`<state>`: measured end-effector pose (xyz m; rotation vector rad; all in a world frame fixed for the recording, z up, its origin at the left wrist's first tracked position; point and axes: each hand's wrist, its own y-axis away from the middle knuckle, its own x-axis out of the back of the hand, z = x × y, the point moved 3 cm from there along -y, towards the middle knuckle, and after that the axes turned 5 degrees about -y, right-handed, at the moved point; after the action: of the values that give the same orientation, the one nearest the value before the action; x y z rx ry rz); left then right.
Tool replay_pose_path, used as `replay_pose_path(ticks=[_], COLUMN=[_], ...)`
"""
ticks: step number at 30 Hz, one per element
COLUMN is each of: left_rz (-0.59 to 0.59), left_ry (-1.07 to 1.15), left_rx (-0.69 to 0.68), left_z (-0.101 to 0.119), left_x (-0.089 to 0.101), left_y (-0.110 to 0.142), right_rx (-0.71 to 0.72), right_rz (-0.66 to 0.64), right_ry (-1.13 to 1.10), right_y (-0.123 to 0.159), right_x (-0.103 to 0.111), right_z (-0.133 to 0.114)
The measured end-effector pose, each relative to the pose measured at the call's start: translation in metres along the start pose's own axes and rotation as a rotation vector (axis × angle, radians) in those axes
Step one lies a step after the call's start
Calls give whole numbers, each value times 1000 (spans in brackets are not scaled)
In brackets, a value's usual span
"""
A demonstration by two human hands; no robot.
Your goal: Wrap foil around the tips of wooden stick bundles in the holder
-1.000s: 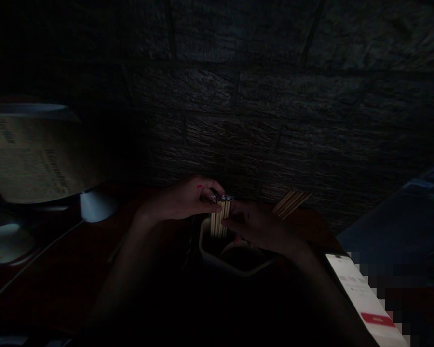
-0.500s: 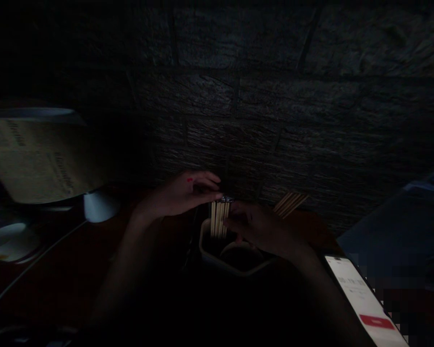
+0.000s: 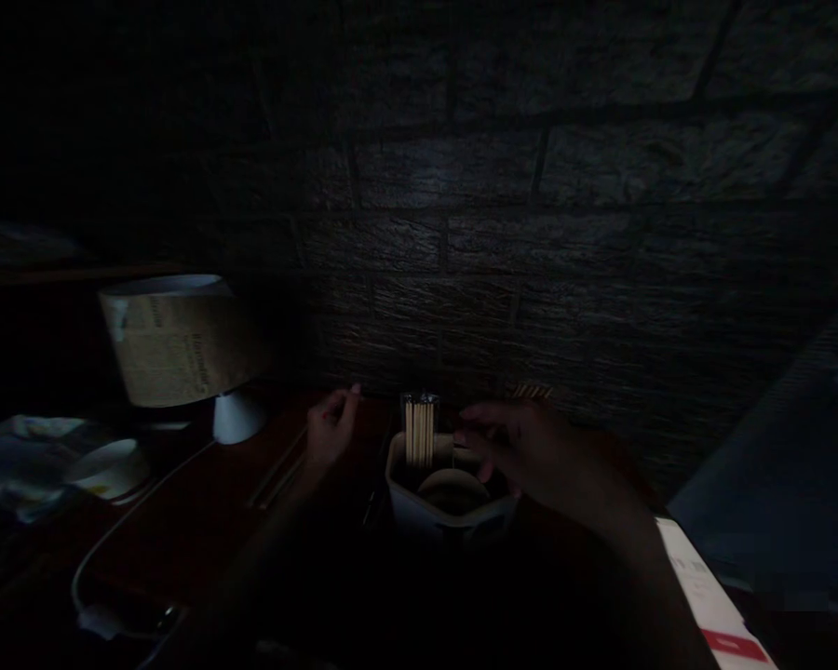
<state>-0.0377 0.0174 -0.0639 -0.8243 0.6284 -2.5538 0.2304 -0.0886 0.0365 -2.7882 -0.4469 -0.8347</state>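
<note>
A pale angular container (image 3: 433,518) stands in front of me with a round-rimmed item (image 3: 453,476) inside. Upright at its back is a bundle of light wooden sticks (image 3: 420,435), chopstick-like, in a clear wrapper. My right hand (image 3: 520,442) is over the container's right side, fingers apart, not on the bundle. My left hand (image 3: 330,430) is left of the container with fingers curled in; whether they grip anything is too dark to see. Two long thin sticks (image 3: 279,475) lie beside it on the table. More wooden sticks (image 3: 533,391) show behind my right hand.
A lamp (image 3: 171,344) with a printed shade and white base stands on the left, its cable (image 3: 115,530) running forward. A white bowl (image 3: 110,467) sits farther left. At right lies a lit phone (image 3: 712,605). A brick-patterned wall (image 3: 419,242) closes off the back.
Both hands have come away from the wrapped bundle, which now stands by itself in the container. My left hand moved left and down beside the thin sticks; my right moved slightly right. The view shifted.
</note>
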Motion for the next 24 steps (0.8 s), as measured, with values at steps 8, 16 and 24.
replay_pose_path(ticks=[8, 16, 24], left_rz=[-129, -289, -307], left_ry=[-201, -320, -586], left_rx=[-19, -100, -47], left_z=[-48, -49, -48], left_x=[-8, -19, -10], left_y=[40, 42, 39], right_rx=[35, -153, -231], right_rz=[-19, -103, -291], right_ry=[20, -40, -152], right_y=[18, 45, 70], right_x=[-6, 8, -26], right_z=[-17, 24, 88])
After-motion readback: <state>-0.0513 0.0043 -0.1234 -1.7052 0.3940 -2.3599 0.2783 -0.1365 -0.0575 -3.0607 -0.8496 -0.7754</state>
